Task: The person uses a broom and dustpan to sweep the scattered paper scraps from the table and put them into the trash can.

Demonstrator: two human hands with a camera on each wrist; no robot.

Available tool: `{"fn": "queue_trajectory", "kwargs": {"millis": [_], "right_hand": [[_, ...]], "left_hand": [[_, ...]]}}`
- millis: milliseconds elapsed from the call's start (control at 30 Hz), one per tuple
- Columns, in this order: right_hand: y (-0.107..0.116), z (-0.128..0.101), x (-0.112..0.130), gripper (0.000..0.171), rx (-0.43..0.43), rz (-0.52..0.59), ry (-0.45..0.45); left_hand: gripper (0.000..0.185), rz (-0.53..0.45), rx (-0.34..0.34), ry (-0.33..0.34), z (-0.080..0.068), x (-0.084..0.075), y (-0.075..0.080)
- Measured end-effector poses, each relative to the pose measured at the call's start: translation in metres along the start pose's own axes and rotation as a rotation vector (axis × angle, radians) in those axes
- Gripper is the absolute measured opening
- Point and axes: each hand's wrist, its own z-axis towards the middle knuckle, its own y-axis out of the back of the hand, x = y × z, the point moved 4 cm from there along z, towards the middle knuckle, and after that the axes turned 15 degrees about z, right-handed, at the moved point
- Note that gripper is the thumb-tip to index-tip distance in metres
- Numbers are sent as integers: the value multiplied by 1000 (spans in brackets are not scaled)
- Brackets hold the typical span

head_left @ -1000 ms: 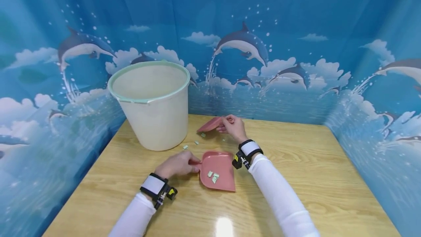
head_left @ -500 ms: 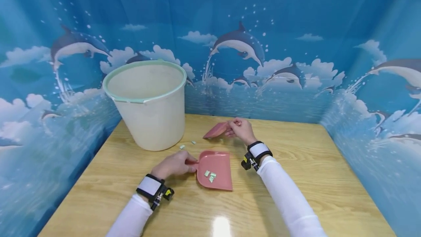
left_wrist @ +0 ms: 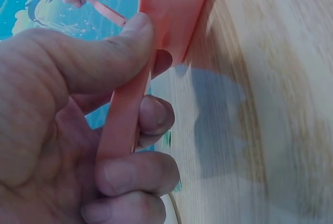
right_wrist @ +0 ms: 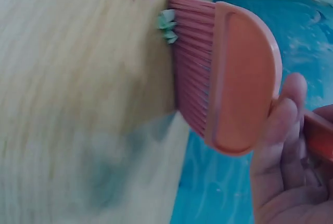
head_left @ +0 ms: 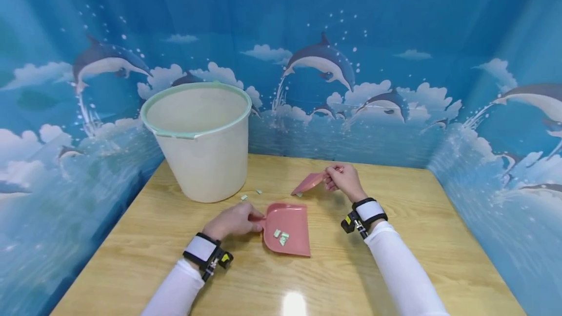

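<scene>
My left hand [head_left: 234, 221] grips the short handle of a pink dustpan [head_left: 295, 218], which lies on the table with its wide lip facing right. Several pale green scraps [head_left: 282, 237] sit in the pan. Behind and to the right, my right hand [head_left: 344, 180] holds a small pink brush [head_left: 309, 183] by its handle, bristles down. In the right wrist view the bristles [right_wrist: 192, 62] meet crumpled green scraps [right_wrist: 167, 26] on the wood. The left wrist view shows thumb and fingers wrapped round the dustpan's handle [left_wrist: 122, 125].
A tall white bucket [head_left: 210, 160] with a pale green rim stands at the table's back left. Two loose green scraps [head_left: 244, 198] lie between it and the dustpan. A blue dolphin-print curtain [head_left: 281, 62] closes off the back and sides of the wooden table [head_left: 395, 238].
My right hand has moved the brush to the right and slightly nearer, dragging green scraps along the table. The left hand and the dustpan have stayed almost where they were.
</scene>
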Motion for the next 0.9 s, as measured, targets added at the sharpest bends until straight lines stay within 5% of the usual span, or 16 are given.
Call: {"fn": "queue_trajectory", "kwargs": {"millis": [167,367,567,900], "right_hand": [[10,-1,6,30,-62,105,53],[-4,0,2,35,16,196,12],[-5,-8,0,43,100,44,35],[29,-31,2,44,68,-198,128]], "left_hand": [[34,17,-4,-10,0,-1,1],[34,24,-9,-5,-1,0,2],[33,26,-10,-19,3,-2,2],[32,27,-9,-9,1,-1,1]]}}
